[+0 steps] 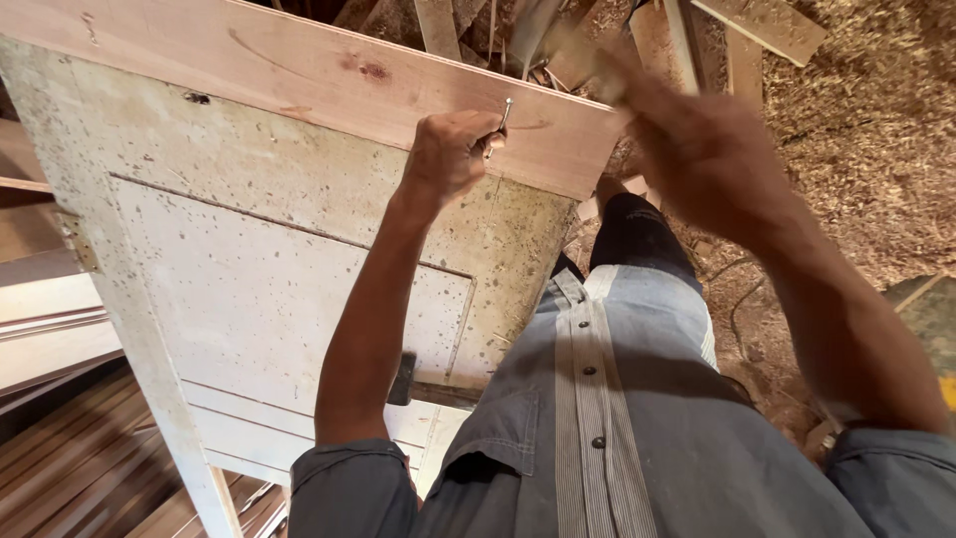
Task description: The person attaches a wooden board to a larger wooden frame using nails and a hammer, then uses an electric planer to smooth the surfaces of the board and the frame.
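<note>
The left hand (450, 151) is pinching a nail (504, 117) upright between its fingertips, holding the nail's tip against the reddish wooden board (319, 75) that is lying along the top edge of the old white panelled door (249, 269). The right hand (702, 149) is hovering at 3 o'clock from the nail, motion-blurred, and whether it is closed or gripping anything cannot be told. A hammer (423, 387) is resting on the door at 6 o'clock from the nail, beside the left forearm, and wood offcuts (767, 25) are lying on the sawdust-covered floor (866, 130) at 1 o'clock.
</note>
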